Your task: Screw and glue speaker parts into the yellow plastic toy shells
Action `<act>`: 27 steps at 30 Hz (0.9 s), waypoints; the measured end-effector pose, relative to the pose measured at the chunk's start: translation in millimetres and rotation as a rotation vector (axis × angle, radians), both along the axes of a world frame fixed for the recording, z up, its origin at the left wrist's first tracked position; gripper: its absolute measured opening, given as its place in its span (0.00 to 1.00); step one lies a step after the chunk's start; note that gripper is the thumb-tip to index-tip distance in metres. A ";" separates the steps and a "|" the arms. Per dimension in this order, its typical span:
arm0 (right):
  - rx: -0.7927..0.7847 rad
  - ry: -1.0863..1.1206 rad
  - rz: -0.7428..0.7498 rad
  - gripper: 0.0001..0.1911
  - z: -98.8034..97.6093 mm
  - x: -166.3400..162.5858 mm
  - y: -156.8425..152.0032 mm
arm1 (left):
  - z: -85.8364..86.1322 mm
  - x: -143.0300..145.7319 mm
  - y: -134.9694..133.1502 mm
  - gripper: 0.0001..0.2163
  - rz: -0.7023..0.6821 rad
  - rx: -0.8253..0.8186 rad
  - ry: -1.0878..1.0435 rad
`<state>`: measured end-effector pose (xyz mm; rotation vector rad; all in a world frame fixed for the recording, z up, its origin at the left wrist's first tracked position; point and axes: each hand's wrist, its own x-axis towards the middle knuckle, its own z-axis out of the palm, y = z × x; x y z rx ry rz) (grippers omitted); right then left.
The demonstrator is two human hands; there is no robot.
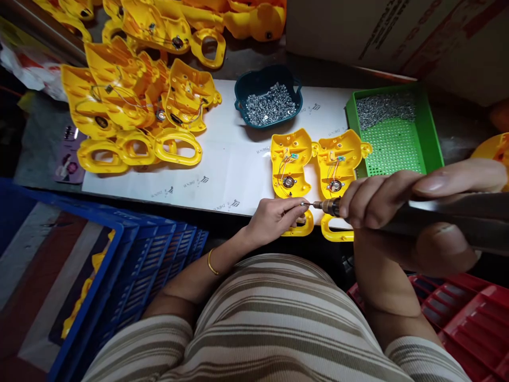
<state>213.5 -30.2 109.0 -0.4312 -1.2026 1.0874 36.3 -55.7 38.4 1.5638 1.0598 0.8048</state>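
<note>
My right hand (377, 199) is wrapped around a dark power screwdriver (449, 212), its bit pointing left. At the bit's tip, my left hand (272, 220) pinches a small screw (304, 203) between thumb and forefinger. Just beyond the hands lie two yellow plastic shell halves with loop handles: the left shell half (292, 154) and the right shell half (338, 159). Each carries a round speaker, thin wires and a small green circuit board. My left hand covers part of the left shell's lower end and handle.
A dark teal bowl (242, 114) of screws and a green basket (431, 138) of small metal parts stand behind the shells. More yellow shells (131, 101) are piled at left. A cardboard box (389, 37) stands at back right; blue crates (147, 260) and a red crate (473, 313) sit below.
</note>
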 end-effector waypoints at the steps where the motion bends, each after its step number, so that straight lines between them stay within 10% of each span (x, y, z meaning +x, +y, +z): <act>1: 0.000 -0.035 0.060 0.08 -0.5 4.0 2.2 | -0.2 -0.4 0.2 0.12 -0.006 0.016 0.009; 11: -0.054 -0.145 0.216 0.10 -7.5 16.1 8.9 | 0.2 -3.2 3.3 0.12 -0.102 0.174 0.163; 27: -0.208 -0.148 0.174 0.09 6.2 5.2 -3.6 | -3.0 -2.0 3.0 0.12 -0.124 -0.096 0.095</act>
